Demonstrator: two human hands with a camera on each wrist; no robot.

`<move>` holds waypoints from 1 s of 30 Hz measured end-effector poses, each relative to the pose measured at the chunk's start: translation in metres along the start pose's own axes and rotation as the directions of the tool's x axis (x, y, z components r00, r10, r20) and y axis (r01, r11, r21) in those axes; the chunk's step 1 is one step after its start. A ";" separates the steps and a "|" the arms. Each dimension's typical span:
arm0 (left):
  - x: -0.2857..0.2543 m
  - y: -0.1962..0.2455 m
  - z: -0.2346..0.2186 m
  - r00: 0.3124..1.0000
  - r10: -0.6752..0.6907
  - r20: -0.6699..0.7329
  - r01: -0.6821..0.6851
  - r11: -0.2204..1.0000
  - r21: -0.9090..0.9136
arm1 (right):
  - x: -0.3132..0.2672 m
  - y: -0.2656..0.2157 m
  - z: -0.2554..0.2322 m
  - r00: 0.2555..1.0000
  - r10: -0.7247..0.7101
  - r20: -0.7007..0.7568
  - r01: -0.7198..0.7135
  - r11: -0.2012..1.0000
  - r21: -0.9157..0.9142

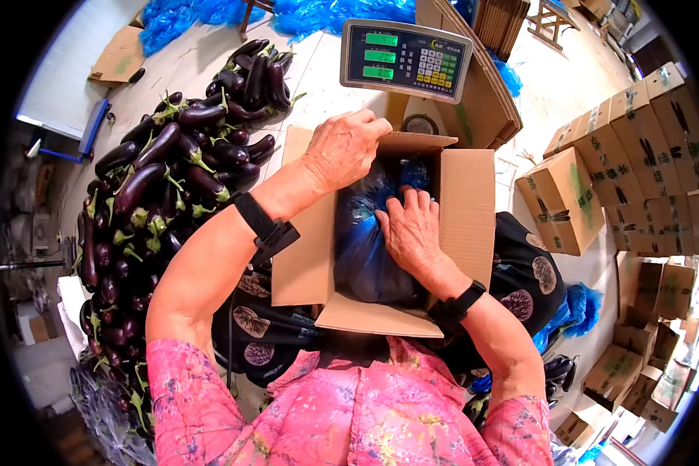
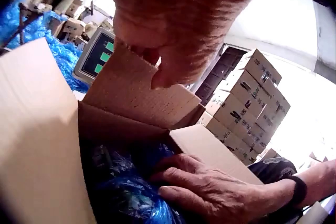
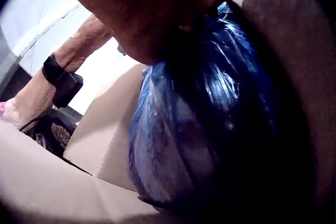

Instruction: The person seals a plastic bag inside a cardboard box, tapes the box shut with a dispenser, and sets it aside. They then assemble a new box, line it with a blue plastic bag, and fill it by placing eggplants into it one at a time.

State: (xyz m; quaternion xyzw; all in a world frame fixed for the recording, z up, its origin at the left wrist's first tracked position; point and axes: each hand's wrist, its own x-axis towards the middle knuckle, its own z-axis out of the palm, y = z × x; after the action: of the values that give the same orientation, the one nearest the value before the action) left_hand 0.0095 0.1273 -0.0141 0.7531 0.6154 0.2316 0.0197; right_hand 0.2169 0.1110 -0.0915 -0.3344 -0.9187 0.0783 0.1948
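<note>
An opened cardboard box (image 1: 467, 225) stands in front of the person, its flaps spread. Inside lies a blue plastic bag (image 1: 365, 264), bulging and filled, with folds drawn together near its top. My right hand (image 1: 413, 233) presses on the gathered top of this bag, fingers bent down onto it. At the box's far side my left hand (image 1: 342, 151) holds the upright far flap (image 2: 142, 85), with the thumb on the near face and the other fingers partly hidden behind it. In the right wrist view the bag (image 3: 178, 134) fills much of the box below the hand.
Many eggplants (image 1: 159, 194) are heaped to the left. A scale display (image 1: 404, 60) stands just beyond the box, with flattened cardboard (image 1: 481, 93) beside it. Packed boxes (image 1: 637, 147) are stacked at right. Blue plastic sheeting (image 1: 342, 14) lies at the back.
</note>
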 end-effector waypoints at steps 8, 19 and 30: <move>-0.064 0.013 0.051 0.979 0.135 0.156 -0.142 0.989 0.034 | -0.017 0.004 -0.006 0.981 0.092 0.172 -0.112 0.988 0.110; -0.070 0.022 0.050 0.959 0.080 0.270 -0.089 0.996 0.024 | -0.059 -0.022 -0.127 0.572 -0.365 0.734 -0.009 0.892 0.451; -0.065 0.030 0.029 0.827 0.036 0.561 -0.004 0.998 -0.059 | -0.034 0.005 -0.075 0.932 -0.119 0.343 0.044 0.975 0.218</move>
State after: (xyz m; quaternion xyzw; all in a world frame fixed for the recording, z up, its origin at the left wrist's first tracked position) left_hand 0.0390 0.0668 -0.0517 0.7935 0.5679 0.0172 0.2182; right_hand 0.2744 0.0936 -0.0352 -0.2543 -0.9387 0.2242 0.0633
